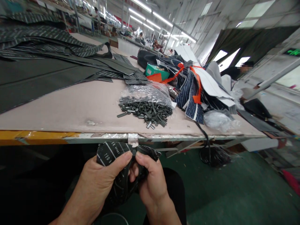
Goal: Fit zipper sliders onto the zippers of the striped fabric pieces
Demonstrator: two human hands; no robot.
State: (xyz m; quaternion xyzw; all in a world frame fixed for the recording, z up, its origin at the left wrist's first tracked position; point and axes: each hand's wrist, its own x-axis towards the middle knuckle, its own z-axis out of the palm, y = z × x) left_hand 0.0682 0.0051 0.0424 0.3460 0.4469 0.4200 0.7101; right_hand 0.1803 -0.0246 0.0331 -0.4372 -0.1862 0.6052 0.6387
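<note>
Just below the table's front edge, both hands grip one black piece of fabric [108,153] printed with white lettering and stripes. My left hand [99,178] pinches its middle, thumb pressed on top. Opposite it, my right hand [152,175] has its thumb close to the left thumb, fingers curled under the bunched cloth. A small dark piece [134,151] shows between the two thumb tips; its kind is hard to make out. Beyond the hands, a heap of small dark metal zipper pulls [152,112] spills from a clear plastic bag [145,92] on the table.
Long dark fabric strips [70,67] cover the left of the table [58,106]. At right lie a green box [157,72], an orange ribbon [197,84], navy printed pieces [191,97] and crumpled plastic [220,120]. A person [234,72] is at the far right.
</note>
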